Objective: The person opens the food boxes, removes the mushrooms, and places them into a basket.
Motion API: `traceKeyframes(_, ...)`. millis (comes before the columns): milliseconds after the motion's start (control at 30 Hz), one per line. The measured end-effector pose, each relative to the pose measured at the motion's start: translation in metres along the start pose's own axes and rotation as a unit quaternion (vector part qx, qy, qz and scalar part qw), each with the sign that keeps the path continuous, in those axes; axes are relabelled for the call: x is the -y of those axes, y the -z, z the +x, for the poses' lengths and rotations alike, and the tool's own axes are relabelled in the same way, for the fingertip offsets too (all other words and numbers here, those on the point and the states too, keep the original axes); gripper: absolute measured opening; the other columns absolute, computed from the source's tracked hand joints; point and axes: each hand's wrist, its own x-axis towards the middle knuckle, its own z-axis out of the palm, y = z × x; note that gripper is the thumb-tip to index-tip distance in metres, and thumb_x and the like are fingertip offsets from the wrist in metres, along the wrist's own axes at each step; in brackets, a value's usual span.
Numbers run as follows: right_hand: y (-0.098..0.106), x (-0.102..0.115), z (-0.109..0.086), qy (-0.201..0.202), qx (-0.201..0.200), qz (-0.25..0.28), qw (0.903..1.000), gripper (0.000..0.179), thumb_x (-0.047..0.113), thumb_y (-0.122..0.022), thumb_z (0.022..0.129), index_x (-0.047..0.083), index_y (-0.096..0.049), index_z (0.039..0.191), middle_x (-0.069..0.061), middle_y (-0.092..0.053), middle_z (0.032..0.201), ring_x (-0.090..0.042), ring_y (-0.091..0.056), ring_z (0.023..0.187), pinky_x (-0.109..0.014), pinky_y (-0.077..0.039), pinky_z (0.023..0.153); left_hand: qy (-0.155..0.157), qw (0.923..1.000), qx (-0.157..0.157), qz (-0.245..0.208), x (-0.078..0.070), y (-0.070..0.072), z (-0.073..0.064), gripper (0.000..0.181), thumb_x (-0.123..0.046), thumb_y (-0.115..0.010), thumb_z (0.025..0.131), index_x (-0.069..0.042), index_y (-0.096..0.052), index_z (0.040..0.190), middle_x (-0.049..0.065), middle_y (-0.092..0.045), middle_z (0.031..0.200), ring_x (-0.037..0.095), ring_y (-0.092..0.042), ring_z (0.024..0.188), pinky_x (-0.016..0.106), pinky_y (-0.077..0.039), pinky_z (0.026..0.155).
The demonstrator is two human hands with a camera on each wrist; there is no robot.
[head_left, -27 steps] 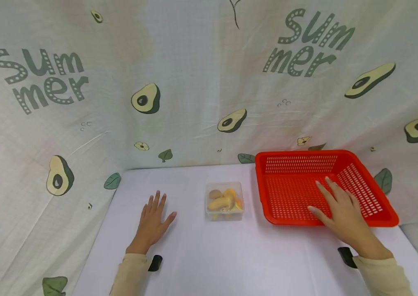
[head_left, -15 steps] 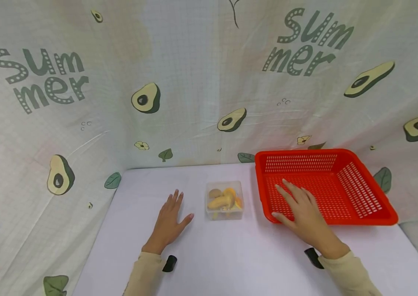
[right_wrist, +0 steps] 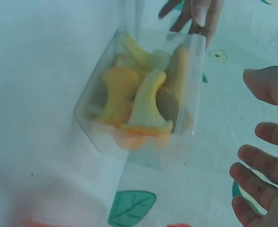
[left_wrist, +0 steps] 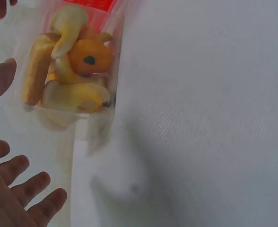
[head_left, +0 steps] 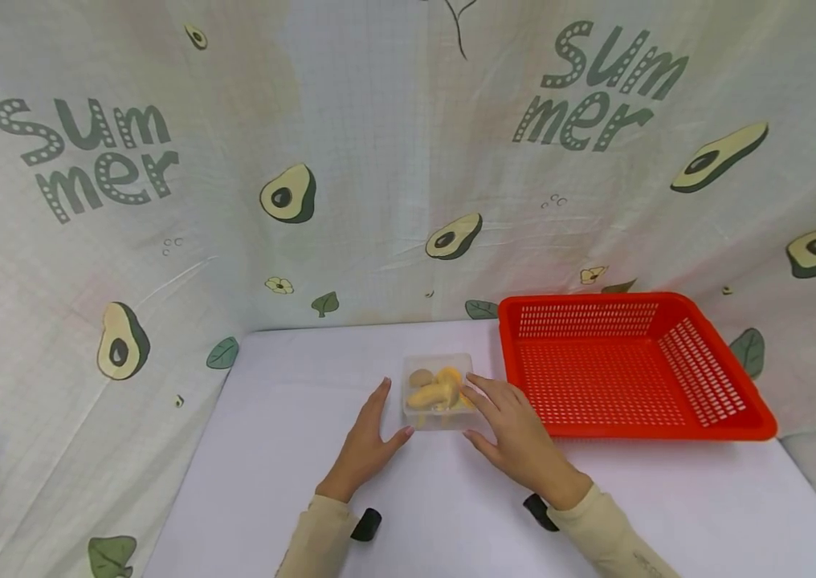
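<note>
A clear plastic box [head_left: 415, 421] holding smooth yellow, orange and brown pieces [head_left: 433, 395] stands in the middle of the white table. My left hand [head_left: 359, 451] is at its left side, fingers straight and thumb spread toward the near corner. From the right, my right hand [head_left: 524, 437] reaches over, its fingertips overlapping the box's right edge in the head view. In the left wrist view, the left fingers [left_wrist: 30, 187] are spread beside the box. The right wrist view has gaps between the right fingers [right_wrist: 257, 163] and the box wall [right_wrist: 195, 71]. Neither hand holds anything.
A red perforated plastic basket [head_left: 596, 431] sits to the right of the box, behind the right hand. A white curtain [head_left: 372, 144] printed with avocados and lettering hangs behind and around the white table [head_left: 278, 385].
Both hands have come in toward the box: the left moved rightward, and the right moved left from over the basket. Box and basket have stayed in place.
</note>
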Motion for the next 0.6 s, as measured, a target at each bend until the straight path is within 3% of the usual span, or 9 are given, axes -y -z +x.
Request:
traceKeyframes(167,-0.019,0.006,0.005,-0.009,-0.009,0.017,0.9998,0.071,0.013,-0.096,0.075,0.005,-0.064,0.138,-0.015,-0.061,0.145,-0.035,-0.060,0.126,-0.055,-0.054,0.107,0.001,0.9971,-0.015,-0.075,-0.006,-0.012,0.001,0.087,-0.027,-0.076,0.099,-0.004,-0.027,0.166,0.021,-0.033,0.168,0.044,-0.037,0.152,0.061,-0.041,0.121)
traceKeyframes(400,-0.040,0.011,0.013,-0.047,0.005,0.038,0.9982,0.064,0.008,-0.092,0.080,0.008,-0.066,0.139,-0.011,-0.063,0.144,-0.033,-0.061,0.130,-0.054,-0.053,0.112,-0.001,0.9846,-0.046,-0.169,-0.009,-0.029,0.005,0.081,-0.018,-0.076,0.099,0.001,-0.030,0.162,0.025,-0.035,0.166,0.049,-0.043,0.146,0.060,-0.050,0.113)
traceKeyframes(600,-0.050,0.010,0.017,-0.053,0.002,0.036,0.9979,0.063,0.005,-0.092,0.079,0.009,-0.069,0.137,-0.008,-0.064,0.143,-0.031,-0.061,0.132,-0.050,-0.052,0.114,0.012,0.9760,-0.067,-0.207,-0.009,-0.041,0.007,0.078,-0.016,-0.077,0.097,0.003,-0.035,0.160,0.027,-0.039,0.162,0.049,-0.046,0.142,0.060,-0.053,0.110)
